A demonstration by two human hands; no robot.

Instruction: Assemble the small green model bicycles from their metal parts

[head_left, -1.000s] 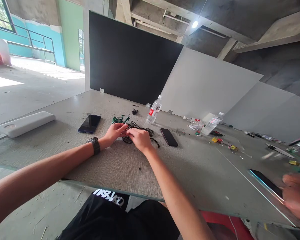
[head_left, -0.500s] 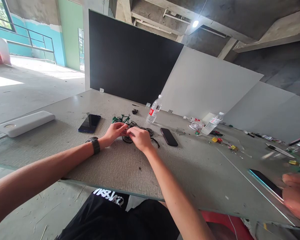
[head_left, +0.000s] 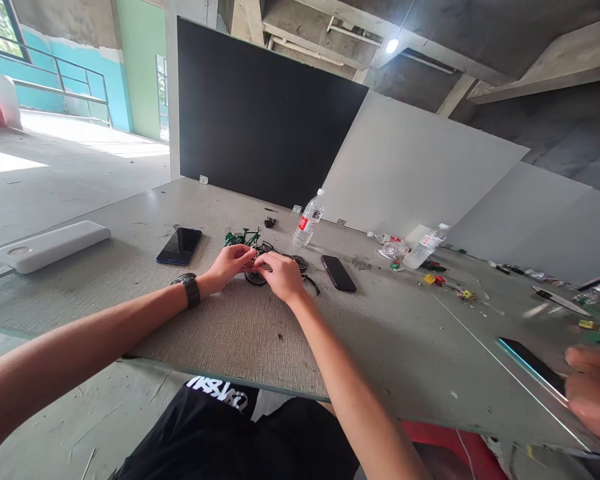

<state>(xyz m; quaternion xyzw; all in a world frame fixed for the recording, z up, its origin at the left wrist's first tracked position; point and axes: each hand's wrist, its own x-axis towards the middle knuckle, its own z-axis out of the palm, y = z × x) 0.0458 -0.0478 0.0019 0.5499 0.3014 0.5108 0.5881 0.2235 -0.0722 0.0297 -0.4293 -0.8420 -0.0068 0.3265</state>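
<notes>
My left hand (head_left: 229,263), a dark watch on its wrist, is closed in a pinch over the table. Facing it, my right hand (head_left: 280,272) is pinched too, and the fingertips of both almost meet. Whatever small part they grip is hidden by the fingers. Just behind them stands a green toy bicycle frame (head_left: 251,236). A black toy wheel (head_left: 255,279) shows below the fingertips, and another black wheel (head_left: 301,263) lies past my right hand. A curved black piece (head_left: 311,285) rests beside my right wrist.
A phone (head_left: 179,247) and a white power bank (head_left: 53,245) lie left. Another phone (head_left: 339,274) and a water bottle (head_left: 309,219) are right of my hands. A small black object (head_left: 269,222) sits behind. Another person's hand (head_left: 594,390) is at the far right by a phone (head_left: 533,367).
My right fingers have shifted very slightly at the pinch. Otherwise the hands and the things on the table stay where they were.
</notes>
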